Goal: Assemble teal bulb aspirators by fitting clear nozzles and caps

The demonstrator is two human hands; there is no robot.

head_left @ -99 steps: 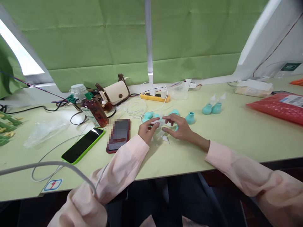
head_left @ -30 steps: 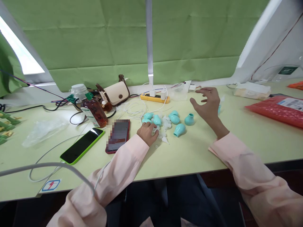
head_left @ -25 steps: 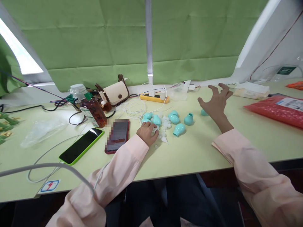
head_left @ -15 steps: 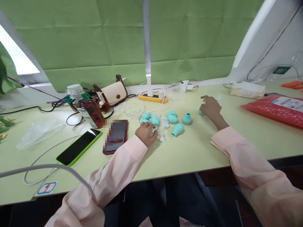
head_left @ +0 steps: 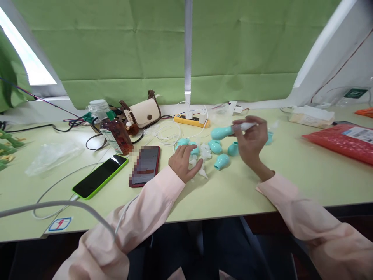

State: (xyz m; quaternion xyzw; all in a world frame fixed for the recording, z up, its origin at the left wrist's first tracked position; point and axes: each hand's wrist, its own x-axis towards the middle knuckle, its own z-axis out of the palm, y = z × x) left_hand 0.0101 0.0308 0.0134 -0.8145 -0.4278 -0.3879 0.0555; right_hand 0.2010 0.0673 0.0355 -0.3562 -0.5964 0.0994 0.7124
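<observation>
1. right hand (head_left: 252, 142): thumb and fingers bent round a white nozzle (head_left: 247, 126) and pinching it; the teal bulb (head_left: 221, 133) joined to it juts out to the left of the fingertips; the pair lies almost level, raised above the table (head_left: 227, 194);
2. left hand (head_left: 183, 161): fingers loosely spread, thumb apart from them; it is low at the near left edge of the loose white pieces (head_left: 206, 151); whether its underside touches any of them i cannot tell;
3. between the hands: a bulb lying on its side (head_left: 222, 161), its mouth towards the near left; another bulb (head_left: 215, 146) just beyond it; an open-mouthed bulb (head_left: 233, 149) just left of the right hand, partly hidden by it;
4. farther right, past the right hand: a partly covered bulb (head_left: 269, 138); left of the left hand, a red-cased phone (head_left: 145, 167).
</observation>
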